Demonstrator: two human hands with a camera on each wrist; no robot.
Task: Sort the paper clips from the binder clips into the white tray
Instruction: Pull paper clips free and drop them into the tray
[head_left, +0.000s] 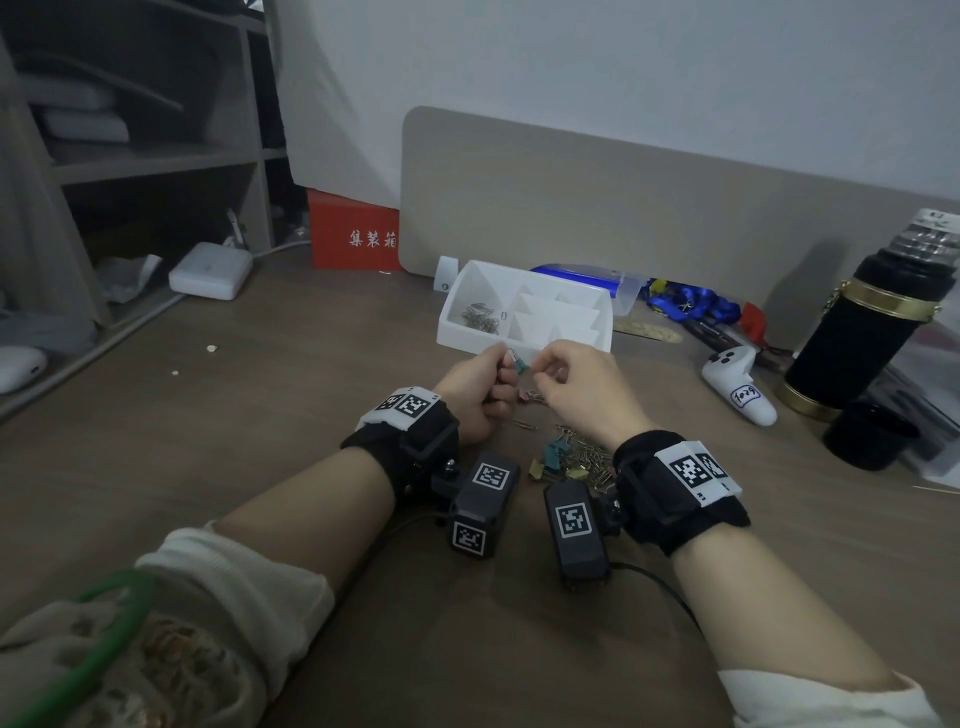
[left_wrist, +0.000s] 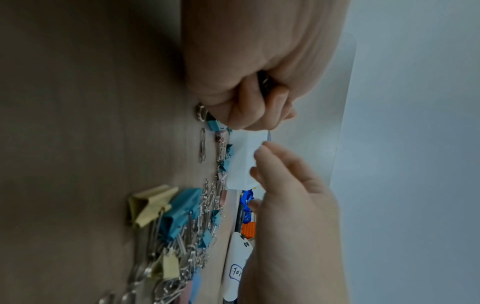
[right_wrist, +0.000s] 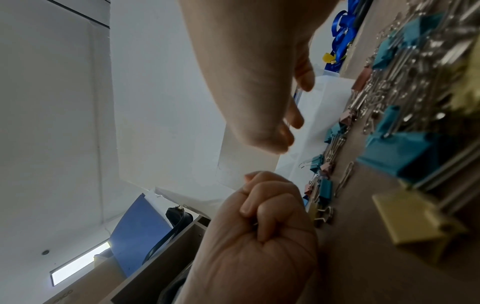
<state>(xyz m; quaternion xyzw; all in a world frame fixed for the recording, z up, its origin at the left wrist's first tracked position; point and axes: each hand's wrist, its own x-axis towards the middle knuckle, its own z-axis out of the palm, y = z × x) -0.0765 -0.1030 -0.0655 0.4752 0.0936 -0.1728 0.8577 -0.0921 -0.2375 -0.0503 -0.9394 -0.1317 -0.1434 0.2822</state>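
Right, both hands meet just in front of the white tray (head_left: 524, 317); the left hand (head_left: 475, 387) is curled into a fist, pinching a small teal binder clip (head_left: 521, 367) at its fingertips; the right hand (head_left: 582, 387) pinches at the same clip from the other side, fingers bent. Paper clips (head_left: 480, 318) already lie in the tray's left compartment; the mixed pile of clips (head_left: 574, 457) sits on the surface between the wrists, near the person; a black flask (head_left: 862, 332) stands off right.
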